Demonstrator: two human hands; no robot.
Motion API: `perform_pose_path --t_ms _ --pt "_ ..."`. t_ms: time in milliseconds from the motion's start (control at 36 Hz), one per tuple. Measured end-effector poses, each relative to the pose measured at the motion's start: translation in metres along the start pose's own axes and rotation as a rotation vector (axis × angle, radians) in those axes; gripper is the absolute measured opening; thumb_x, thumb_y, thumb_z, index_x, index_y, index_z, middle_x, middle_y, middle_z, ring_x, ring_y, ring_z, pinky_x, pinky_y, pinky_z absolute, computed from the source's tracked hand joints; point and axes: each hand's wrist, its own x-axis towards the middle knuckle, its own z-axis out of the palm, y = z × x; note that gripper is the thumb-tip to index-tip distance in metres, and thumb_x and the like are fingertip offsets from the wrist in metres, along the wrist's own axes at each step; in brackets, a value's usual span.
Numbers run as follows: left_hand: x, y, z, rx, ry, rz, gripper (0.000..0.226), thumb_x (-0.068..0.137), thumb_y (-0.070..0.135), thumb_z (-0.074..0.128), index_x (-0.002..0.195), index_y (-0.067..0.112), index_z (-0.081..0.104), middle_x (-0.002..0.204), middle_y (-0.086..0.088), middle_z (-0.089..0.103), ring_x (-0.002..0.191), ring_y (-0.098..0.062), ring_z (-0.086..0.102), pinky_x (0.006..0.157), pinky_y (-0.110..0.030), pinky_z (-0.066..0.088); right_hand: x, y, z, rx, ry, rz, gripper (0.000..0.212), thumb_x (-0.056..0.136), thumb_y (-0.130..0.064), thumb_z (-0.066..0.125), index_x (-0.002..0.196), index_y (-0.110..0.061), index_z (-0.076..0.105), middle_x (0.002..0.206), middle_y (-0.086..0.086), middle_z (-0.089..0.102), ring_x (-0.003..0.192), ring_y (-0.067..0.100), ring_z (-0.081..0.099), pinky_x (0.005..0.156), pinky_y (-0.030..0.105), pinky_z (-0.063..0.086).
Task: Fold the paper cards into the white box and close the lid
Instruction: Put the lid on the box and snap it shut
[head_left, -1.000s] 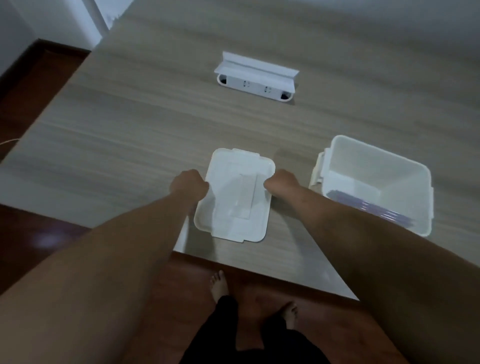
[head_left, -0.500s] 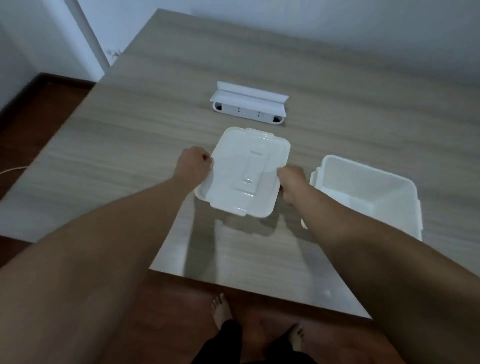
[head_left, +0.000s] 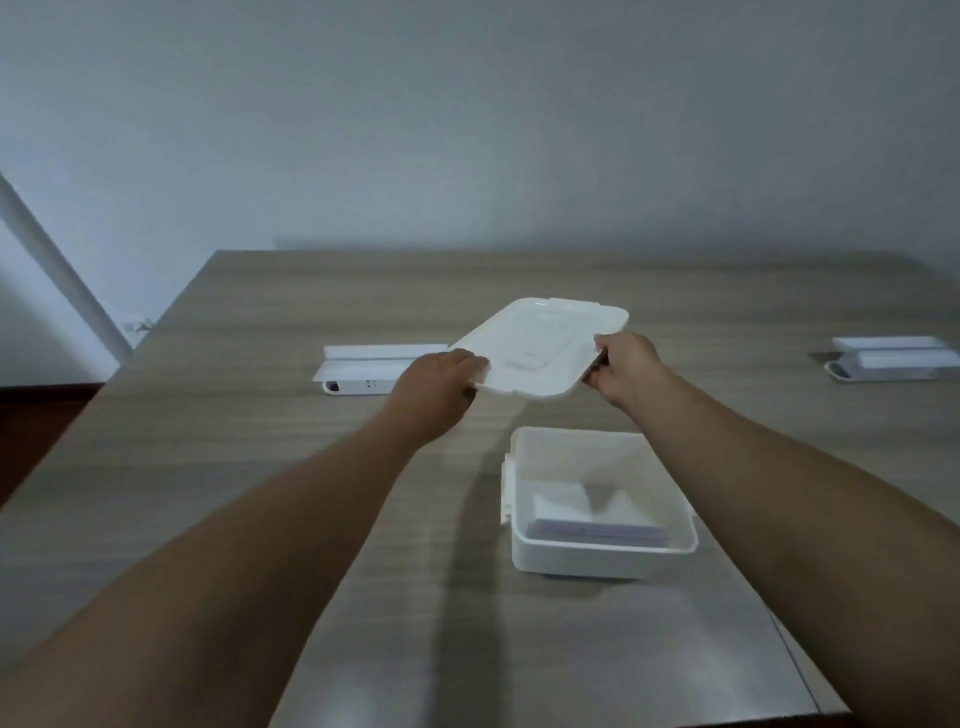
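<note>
Dim, bluish light on a plain pale wall (head_left: 467, 130). Wood-grain table (head_left: 218, 467) reaching to it; dark reddish floor (head_left: 31, 415) at left. White power strips (head_left: 363, 371) on the tabletop.

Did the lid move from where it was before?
Yes. The lid, held by the left hand and right hand, has gone up off the table and now hangs beyond the white box.

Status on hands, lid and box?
Left hand and right hand hold lid airborne. Box open below, cards inside. Path clear.
</note>
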Motion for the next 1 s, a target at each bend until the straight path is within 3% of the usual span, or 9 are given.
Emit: perform_pose_path --t_ms 83,167,306,417,472,583,778,861,1000 --pt "0.021 0.027 0.01 -0.05 0.061 -0.015 0.025 0.091 0.012 0.055 0.113 0.013 0.067 0.112 -0.009 0.072 0.096 -0.034 0.067 0.078 -0.041 0.054 0.001 -0.018 -0.026 0.041 -0.011 -0.012 0.029 0.098 -0.011 0.049 0.125 -0.001 0.053 0.103 0.016 0.064 0.083 0.029 0.065 0.053 0.04 0.06" --pt "0.037 0.048 0.014 -0.158 0.088 -0.113 0.017 0.097 0.019 0.05 0.107 0.013 0.063 0.1 -0.009 0.07 0.09 -0.032 0.064 0.073 -0.038 0.049 0.003 -0.03 -0.053 -0.024 -0.051 -0.016 0.029 0.098 -0.037 0.05 0.096 -0.008 0.055 0.09 0.013 0.059 0.075 0.03 0.062 0.059 0.043 0.059" --pt "0.06 0.078 0.011 -0.413 0.144 -0.245 0.003 0.093 0.01 0.052 0.096 0.01 0.052 0.084 -0.005 0.055 0.082 -0.03 0.056 0.068 -0.035 0.041 0.017 -0.042 -0.109 -0.246 0.048 -0.083 0.052 0.094 -0.053 0.048 0.121 -0.009 0.055 0.109 0.011 0.058 0.096 0.032 0.06 0.081 0.049 0.056" --pt "0.067 0.098 0.017 -0.577 0.121 -0.382 0.013 0.094 0.014 0.054 0.104 0.007 0.051 0.088 -0.005 0.056 0.081 -0.023 0.052 0.062 -0.03 0.036 0.029 -0.046 -0.145 -0.438 0.132 -0.17 0.072 0.083 -0.067 0.047 0.136 -0.017 0.047 0.117 0.0 0.048 0.105 0.023 0.05 0.099 0.049 0.048" --pt "0.067 0.105 0.023 -0.682 0.108 -0.497 0.022 0.095 0.018 0.053 0.114 0.008 0.051 0.095 -0.006 0.058 0.085 -0.021 0.054 0.063 -0.029 0.041 0.031 -0.042 -0.157 -0.481 0.083 -0.163 0.067 0.085 -0.062 0.05 0.137 -0.02 0.047 0.122 0.0 0.054 0.109 0.023 0.055 0.094 0.046 0.049" --pt "0.057 0.111 0.045 -0.866 0.055 -0.681 0.037 0.097 0.021 0.05 0.132 0.009 0.047 0.122 -0.009 0.061 0.104 -0.024 0.058 0.089 -0.034 0.048 0.026 -0.031 -0.173 -0.571 -0.005 -0.201 0.037 0.096 -0.039 0.052 0.122 -0.013 0.062 0.118 0.013 0.068 0.1 0.033 0.068 0.082 0.051 0.059" --pt "0.012 0.115 0.093 -0.622 -0.025 -0.899 0.039 0.095 0.026 0.048 0.127 0.007 0.057 0.126 -0.013 0.063 0.114 -0.033 0.059 0.097 -0.04 0.047 0.028 0.006 -0.196 -0.969 -0.035 -0.173 0.052 0.09 -0.043 0.059 0.108 0.004 0.07 0.102 0.022 0.073 0.085 0.037 0.073 0.078 0.049 0.061" --pt "-0.012 0.117 0.111 -0.495 -0.052 -0.982 0.039 0.094 0.027 0.046 0.121 0.001 0.058 0.123 -0.019 0.062 0.114 -0.037 0.057 0.094 -0.038 0.045 0.026 0.032 -0.204 -1.089 -0.06 -0.135 0.054 0.088 -0.047 0.059 0.099 0.005 0.071 0.093 0.023 0.075 0.079 0.038 0.073 0.08 0.048 0.06" --pt "-0.036 0.111 0.128 -0.374 -0.197 -1.02 0.042 0.091 0.032 0.043 0.114 -0.001 0.058 0.121 -0.025 0.059 0.108 -0.041 0.059 0.083 -0.037 0.047 0.021 0.062 -0.209 -1.168 -0.065 -0.091 0.054 0.09 -0.046 0.057 0.091 0.006 0.071 0.085 0.023 0.073 0.069 0.038 0.073 0.068 0.047 0.062"
